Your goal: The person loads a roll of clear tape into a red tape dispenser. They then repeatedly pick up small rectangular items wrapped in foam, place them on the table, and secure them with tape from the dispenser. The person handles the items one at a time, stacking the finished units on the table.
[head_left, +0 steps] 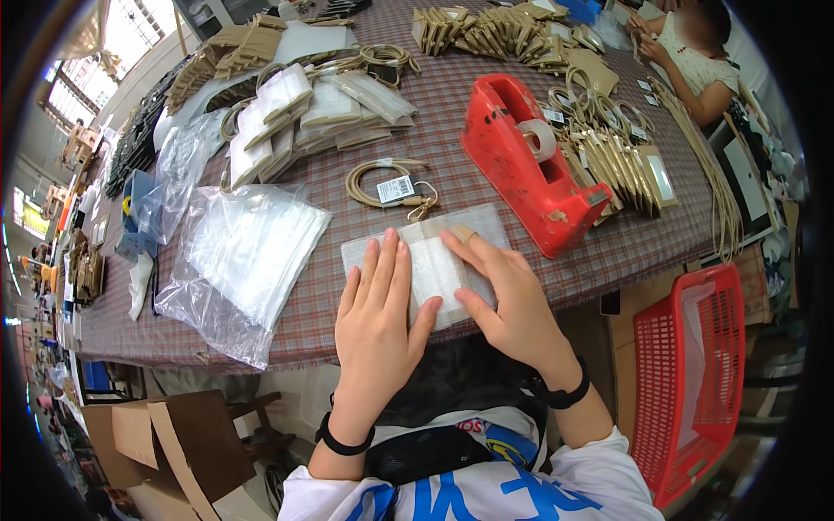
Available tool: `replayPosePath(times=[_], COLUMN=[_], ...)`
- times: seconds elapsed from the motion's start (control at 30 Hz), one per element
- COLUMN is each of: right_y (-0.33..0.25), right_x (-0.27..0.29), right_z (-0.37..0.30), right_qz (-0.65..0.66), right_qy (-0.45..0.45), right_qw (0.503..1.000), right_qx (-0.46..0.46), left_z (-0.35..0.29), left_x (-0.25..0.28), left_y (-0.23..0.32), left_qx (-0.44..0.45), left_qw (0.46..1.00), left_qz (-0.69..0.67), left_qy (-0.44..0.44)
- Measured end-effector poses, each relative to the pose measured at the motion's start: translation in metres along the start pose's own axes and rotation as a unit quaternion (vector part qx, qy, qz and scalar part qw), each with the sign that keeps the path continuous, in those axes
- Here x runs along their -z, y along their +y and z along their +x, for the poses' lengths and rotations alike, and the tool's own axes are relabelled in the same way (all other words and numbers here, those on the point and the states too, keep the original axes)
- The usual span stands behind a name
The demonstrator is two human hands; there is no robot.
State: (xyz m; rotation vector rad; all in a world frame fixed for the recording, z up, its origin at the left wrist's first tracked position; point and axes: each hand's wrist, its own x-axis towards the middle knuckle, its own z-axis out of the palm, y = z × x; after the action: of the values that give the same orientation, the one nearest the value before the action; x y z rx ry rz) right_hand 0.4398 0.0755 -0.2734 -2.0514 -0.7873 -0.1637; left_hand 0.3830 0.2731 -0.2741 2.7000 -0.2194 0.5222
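In front of me on the checked cloth lies a flat item in a translucent white foam sheet (pixel 437 265). My left hand (pixel 375 300) rests flat on the sheet's left part, fingers stretched out. On its right part lies my right hand (pixel 506 291), with thumb and fingers apart; one finger wears a tan band. Just beyond the sheet sits a coiled tan cord (pixel 369 181) with a white printed tag (pixel 395 190) and a gold-coloured clasp (pixel 423 205). What lies inside the wrapping is mostly hidden.
A red tape dispenser (pixel 530 165) stands to the right. Clear plastic bags (pixel 252 252) lie left, below a pile of wrapped packets (pixel 295 113). Gold items (pixel 612 161) and tan cords sit far right. A red basket (pixel 686 382) stands beside the table; a person (pixel 695 61) sits beyond.
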Motion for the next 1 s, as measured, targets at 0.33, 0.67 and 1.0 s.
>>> replayPosePath(times=[0.33,0.67,1.0], right_y=[-0.007,-0.023,-0.011], right_x=[0.016,0.044,0.017], right_z=[0.034,0.079,0.117], right_qz=[0.045,0.072,0.063], right_qy=[0.123,-0.095,-0.254], right_qw=[0.991,0.993,0.955], right_qx=[-0.003,-0.014,-0.136], left_z=[0.002,0.001,-0.002], left_x=[0.001,-0.004,-0.006], left_y=[0.002,0.0,-0.003], left_qx=[0.006,0.004,0.029], left_qw=[1.0,1.0,0.998], left_qz=[0.009,-0.003,-0.056], left_qy=[-0.02,0.004,0.022])
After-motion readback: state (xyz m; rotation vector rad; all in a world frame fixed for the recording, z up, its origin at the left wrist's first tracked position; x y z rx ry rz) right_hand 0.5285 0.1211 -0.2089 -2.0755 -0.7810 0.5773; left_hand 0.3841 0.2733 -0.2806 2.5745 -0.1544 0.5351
